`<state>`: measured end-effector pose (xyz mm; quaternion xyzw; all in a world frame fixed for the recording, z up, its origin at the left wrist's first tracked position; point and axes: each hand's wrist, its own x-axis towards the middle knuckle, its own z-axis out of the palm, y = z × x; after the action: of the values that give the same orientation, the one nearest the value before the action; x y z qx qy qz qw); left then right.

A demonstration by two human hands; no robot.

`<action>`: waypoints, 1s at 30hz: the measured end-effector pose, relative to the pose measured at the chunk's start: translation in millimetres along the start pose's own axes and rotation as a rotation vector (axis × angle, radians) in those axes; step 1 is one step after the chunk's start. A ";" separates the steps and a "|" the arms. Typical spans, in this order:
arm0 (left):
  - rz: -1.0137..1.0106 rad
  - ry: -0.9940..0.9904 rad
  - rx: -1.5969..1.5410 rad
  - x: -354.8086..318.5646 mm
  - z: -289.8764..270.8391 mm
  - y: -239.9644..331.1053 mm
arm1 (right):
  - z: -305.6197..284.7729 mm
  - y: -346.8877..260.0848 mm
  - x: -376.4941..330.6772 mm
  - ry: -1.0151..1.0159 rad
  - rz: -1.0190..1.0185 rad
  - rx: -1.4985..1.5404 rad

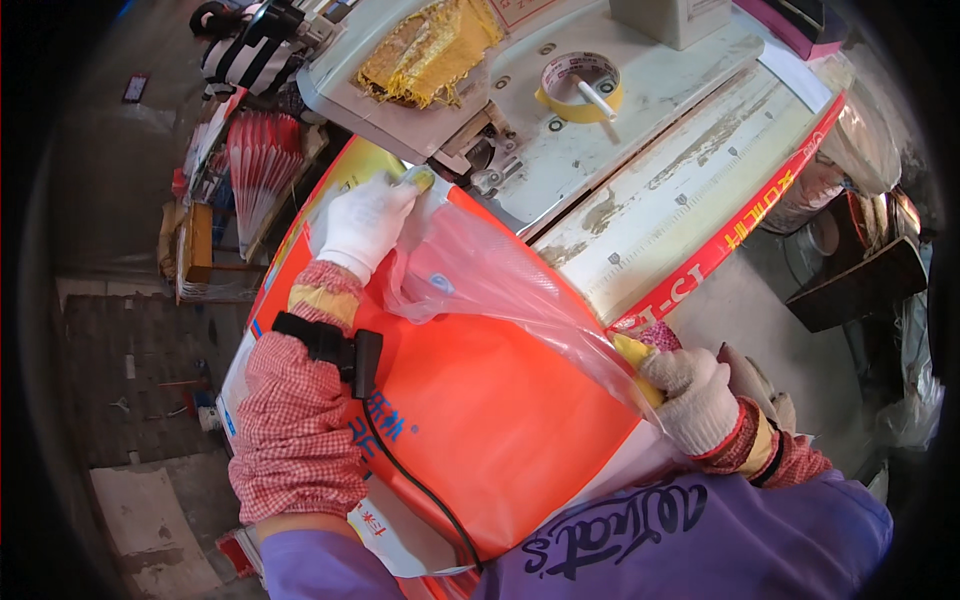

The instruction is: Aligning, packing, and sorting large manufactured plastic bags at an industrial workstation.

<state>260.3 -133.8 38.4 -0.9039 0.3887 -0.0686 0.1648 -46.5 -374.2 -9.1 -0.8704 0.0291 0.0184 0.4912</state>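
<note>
A large orange-red woven sack with blue printing lies across my lap and up to the machine. Its clear plastic liner sticks out along the upper edge in loose folds. At the sack's far left corner, my left hand, in a white glove with yellow-green fingertips, is closed on the edge, close to the sewing machine's needle area. My right hand, gloved with yellow finger covers, pinches the sack's and liner's right edge beside the table corner. The fingertips of both hands are partly hidden.
On the machine table sit a tape roll with a white stick across it and a frayed yellow cloth. A red-printed strip edges the table. Red-and-clear folded packs stand left, near a person in stripes.
</note>
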 end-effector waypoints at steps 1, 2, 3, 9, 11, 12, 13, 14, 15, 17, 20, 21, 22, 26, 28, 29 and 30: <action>0.011 -0.001 0.006 -5.1 -5.7 1.9 | -1.2 0.9 -3.1 -0.026 0.020 -0.015; 0.008 -0.077 0.000 -9.9 -10.2 4.7 | -2.5 2.6 -6.4 -0.032 0.015 -0.035; 0.005 -0.102 -0.006 -13.0 -13.1 7.9 | -4.5 3.6 -11.1 -0.021 -0.009 -0.074; 0.099 -0.016 0.107 15.3 -2.5 6.9 | -4.4 6.3 -9.5 -0.113 0.000 -0.294; -0.016 -0.033 0.099 34.0 0.0 -14.0 | 9.6 1.5 21.4 0.062 -0.123 -0.059; -0.088 -0.014 0.140 44.5 1.3 -24.5 | 17.8 -3.9 38.8 0.066 -0.127 0.170; -0.077 -0.006 0.266 52.3 0.0 -38.0 | 30.9 -8.6 66.4 0.251 -0.431 -0.409; -0.105 0.038 0.276 57.4 -6.1 -53.7 | 48.1 -21.8 84.1 0.264 -0.112 -0.525; -0.178 0.142 0.252 58.1 -13.6 -66.9 | 68.0 -38.9 101.9 0.322 0.061 -0.664; -0.148 0.104 0.444 53.5 -35.9 -83.5 | 63.3 -39.5 148.8 0.141 -0.260 -0.563; -0.061 0.014 0.221 30.8 -74.9 -69.9 | 53.9 -57.1 183.2 -0.046 -0.293 -0.587; -0.040 -0.075 0.088 22.0 -87.8 -55.0 | 46.2 -60.5 187.6 -0.121 -0.259 -0.625; -0.045 -0.180 -0.035 12.6 -101.1 -36.9 | 35.5 -61.5 192.4 -0.151 -0.314 -0.488; 0.349 0.091 -0.336 -14.2 -144.8 57.4 | -4.4 -52.8 217.9 -0.558 -0.316 -0.322; 0.556 0.043 -0.342 -16.1 -163.6 99.9 | -11.2 -45.1 228.7 -0.634 -0.357 -0.199; 0.647 0.030 -0.349 -15.6 -169.7 117.9 | -11.0 -42.0 233.5 -0.643 -0.334 -0.198; 0.723 0.013 -0.404 -15.3 -170.5 136.7 | -8.1 -40.6 237.4 -0.652 -0.312 -0.194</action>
<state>113.8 -252.3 150.0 -0.7230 0.6877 0.0659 -0.0049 193.2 -368.0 15.3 -0.8553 -0.2637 0.2221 0.3868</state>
